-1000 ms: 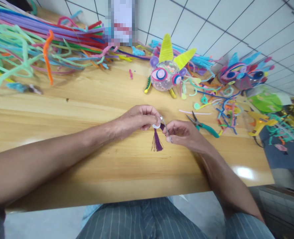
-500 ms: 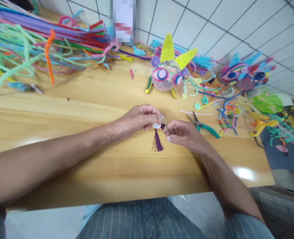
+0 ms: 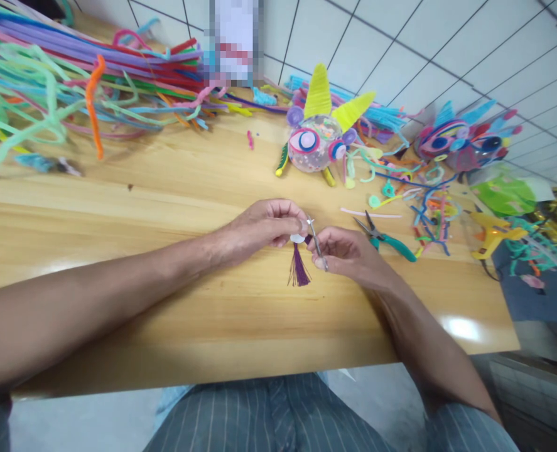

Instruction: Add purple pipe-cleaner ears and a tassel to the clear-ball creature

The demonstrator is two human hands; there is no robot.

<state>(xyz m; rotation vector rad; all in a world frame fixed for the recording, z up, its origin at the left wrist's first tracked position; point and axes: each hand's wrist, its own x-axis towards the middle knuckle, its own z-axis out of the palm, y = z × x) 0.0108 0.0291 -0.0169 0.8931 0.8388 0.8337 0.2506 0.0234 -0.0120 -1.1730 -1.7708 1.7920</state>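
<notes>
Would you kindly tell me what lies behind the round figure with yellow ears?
Behind the round figure, blue and pink pipe cleaners show beside its ears, with the tiled wall beyond; whatever its body covers cannot be made out.

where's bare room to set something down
Bare wood lies between the orange pipe cleaner and the left forearm, and between the purple tassel and the near edge of the table. It's crowded along the tiled wall and among the scraps right of the pliers.
</notes>
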